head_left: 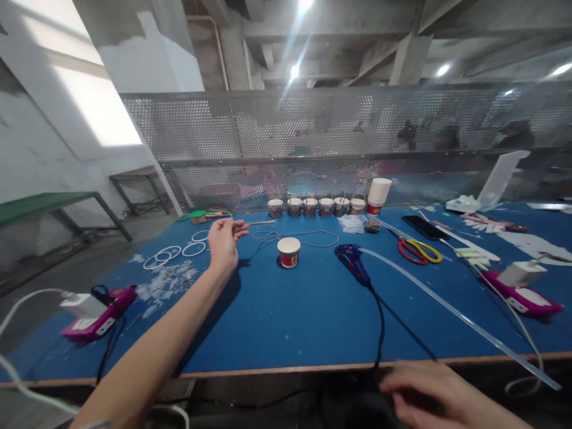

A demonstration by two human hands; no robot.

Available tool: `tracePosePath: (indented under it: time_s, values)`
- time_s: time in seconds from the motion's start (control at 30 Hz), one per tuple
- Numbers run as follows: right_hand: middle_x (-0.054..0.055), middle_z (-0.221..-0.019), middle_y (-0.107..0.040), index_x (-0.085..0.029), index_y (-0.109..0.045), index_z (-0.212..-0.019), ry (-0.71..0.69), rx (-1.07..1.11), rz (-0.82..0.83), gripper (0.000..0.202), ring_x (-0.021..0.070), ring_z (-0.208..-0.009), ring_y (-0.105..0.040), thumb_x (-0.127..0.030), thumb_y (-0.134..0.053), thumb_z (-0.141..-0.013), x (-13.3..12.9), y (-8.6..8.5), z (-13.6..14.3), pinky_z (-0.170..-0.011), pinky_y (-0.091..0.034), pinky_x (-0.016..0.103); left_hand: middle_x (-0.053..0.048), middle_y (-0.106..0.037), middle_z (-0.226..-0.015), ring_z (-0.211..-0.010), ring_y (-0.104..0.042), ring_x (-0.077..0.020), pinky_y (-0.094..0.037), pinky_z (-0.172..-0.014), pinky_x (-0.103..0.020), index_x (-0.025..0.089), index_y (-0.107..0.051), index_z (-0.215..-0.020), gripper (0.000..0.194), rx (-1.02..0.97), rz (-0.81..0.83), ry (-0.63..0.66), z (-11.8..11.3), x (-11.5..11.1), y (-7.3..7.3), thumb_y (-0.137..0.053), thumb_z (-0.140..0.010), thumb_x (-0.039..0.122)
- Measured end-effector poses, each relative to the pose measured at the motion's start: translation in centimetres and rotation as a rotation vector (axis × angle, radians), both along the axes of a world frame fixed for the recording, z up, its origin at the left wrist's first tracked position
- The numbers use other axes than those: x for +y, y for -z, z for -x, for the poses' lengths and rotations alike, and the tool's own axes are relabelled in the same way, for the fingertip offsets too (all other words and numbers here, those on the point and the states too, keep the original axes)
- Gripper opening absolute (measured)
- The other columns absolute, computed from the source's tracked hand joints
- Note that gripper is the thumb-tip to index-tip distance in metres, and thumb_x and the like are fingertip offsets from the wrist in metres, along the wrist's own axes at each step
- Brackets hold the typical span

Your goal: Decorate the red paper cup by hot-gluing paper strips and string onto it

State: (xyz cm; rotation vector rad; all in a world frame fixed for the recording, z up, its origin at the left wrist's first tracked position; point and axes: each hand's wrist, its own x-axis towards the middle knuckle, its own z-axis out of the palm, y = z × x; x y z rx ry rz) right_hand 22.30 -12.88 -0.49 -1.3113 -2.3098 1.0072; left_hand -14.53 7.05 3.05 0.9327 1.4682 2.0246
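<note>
My left hand is raised over the left part of the blue table, fingers partly bent and apart, with nothing visible in them. Just past its fingertips is a thin metal tool, whose kind I cannot make out. To the hand's right a small red and white paper cup stands upright. A thin cord lies looped behind the cup. My right hand, smeared by motion, is low at the table's front edge. A blue glue gun with a long clear glue stick lies beyond it.
Several small cups and a stack of paper cups line the mesh partition. White rings and scraps lie left. Scissors, a phone and purple power strips lie on the table.
</note>
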Motion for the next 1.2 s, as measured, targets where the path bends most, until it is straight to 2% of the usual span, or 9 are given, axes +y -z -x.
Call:
tracePosePath:
  time_s: [0.13, 0.23, 0.3, 0.4, 0.5, 0.8, 0.9, 1.03, 1.2]
  values:
    - [0.004, -0.088, -0.071, -0.022, -0.072, -0.092, -0.082, 0.195, -0.026, 0.023, 0.0168, -0.08, -0.064, -0.035, -0.054, -0.089, 3.8, -3.1, 6.3, -0.075, -0.048, 0.026, -0.001, -0.067, -0.067, -0.062, -0.068, -0.0145, -0.056, -0.062, -0.028, 0.018, -0.053, -0.075, 0.014, 0.008, -0.142, 0.264, -3.6, -2.7, 1.3, -0.061, -0.078, 0.029]
    - [0.004, -0.09, -0.071, -0.019, -0.071, -0.092, 0.007, 0.374, -0.061, 0.019, 0.0168, -0.08, -0.062, -0.032, -0.061, -0.083, 7.7, -3.5, 11.2, -0.075, -0.046, 0.027, 0.0, -0.065, -0.067, -0.063, -0.067, -0.0138, -0.057, -0.065, -0.03, 0.018, -0.052, -0.073, 0.015, 0.051, -0.159, 0.258, -4.7, -2.6, 0.9, -0.061, -0.078, 0.03]
    - [0.003, -0.088, -0.07, -0.018, -0.07, -0.086, 0.16, 0.541, -0.054, 0.015, 0.0172, -0.082, -0.061, -0.03, -0.066, -0.078, 10.9, -3.8, 14.1, -0.075, -0.044, 0.027, 0.001, -0.064, -0.069, -0.066, -0.066, -0.0136, -0.056, -0.069, -0.03, 0.018, -0.053, -0.074, 0.015, 0.101, -0.178, 0.238, -5.0, -2.4, 0.4, -0.06, -0.079, 0.03]
    - [0.0, -0.063, -0.062, -0.016, -0.062, -0.062, 0.31, 0.729, 0.166, 0.023, 0.0135, -0.062, -0.055, -0.033, -0.066, -0.078, 15.6, -4.6, 17.7, -0.06, -0.041, 0.024, 0.0, -0.064, -0.073, -0.071, -0.065, -0.0143, -0.054, -0.073, -0.029, 0.019, -0.056, -0.079, 0.014, 0.361, -0.208, 0.196, -5.3, -2.6, 0.1, -0.057, -0.083, 0.032]
    - [-0.001, -0.058, -0.059, -0.016, -0.059, -0.061, 0.343, 0.786, 0.25, 0.03, 0.0109, -0.053, -0.051, -0.035, -0.058, -0.084, 19.0, -5.4, 20.1, -0.054, -0.038, 0.024, -0.001, -0.064, -0.076, -0.073, -0.062, -0.0151, -0.051, -0.072, -0.028, 0.019, -0.059, -0.08, 0.014, 0.667, -0.268, 0.163, -5.5, -3.1, 0.6, -0.053, -0.086, 0.031]
    - [-0.005, -0.054, -0.057, -0.015, -0.064, -0.064, 0.383, 0.878, 0.3, 0.018, 0.0077, -0.051, -0.049, -0.025, -0.062, -0.079, 21.4, -6.0, 22.1, -0.05, -0.034, 0.02, -0.005, -0.066, -0.087, -0.083, -0.062, -0.017, -0.051, -0.075, -0.029, 0.02, -0.06, -0.081, 0.011, 0.962, -0.362, 0.083, -4.1, -1.9, 2.0, -0.052, -0.088, 0.022]
    - [-0.002, -0.051, -0.058, -0.014, -0.063, -0.056, 0.339, 0.868, 0.307, 0.025, 0.0083, -0.049, -0.049, -0.026, -0.064, -0.078, 21.8, -6.1, 22.2, -0.047, -0.036, 0.02, -0.005, -0.066, -0.087, -0.085, -0.063, -0.0182, -0.051, -0.078, -0.031, 0.02, -0.06, -0.079, 0.011, 0.988, -0.343, 0.083, -3.6, -1.6, 2.3, -0.052, -0.086, 0.019]
    - [-0.003, -0.047, -0.056, -0.013, -0.065, -0.052, 0.296, 0.869, 0.281, 0.018, 0.0076, -0.048, -0.048, -0.011, -0.07, -0.069, 21.8, -6.0, 22.9, -0.047, -0.04, 0.018, -0.005, -0.065, -0.087, -0.086, -0.063, -0.0195, -0.051, -0.082, -0.033, 0.02, -0.063, -0.077, 0.012, 0.996, -0.331, 0.037, -3.1, -1.5, 2.5, -0.054, -0.083, 0.015]
    - [-0.003, -0.046, -0.055, -0.015, -0.064, -0.054, 0.373, 0.915, 0.228, 0.017, 0.0089, -0.047, -0.049, -0.014, -0.071, -0.069, 22.8, -5.8, 23.9, -0.044, -0.043, 0.019, -0.008, -0.062, -0.099, -0.096, -0.062, -0.0213, -0.051, -0.087, -0.036, 0.019, -0.066, -0.087, 0.011, 0.966, -0.283, -0.036, -2.5, -1.4, 2.8, -0.055, -0.085, 0.02]
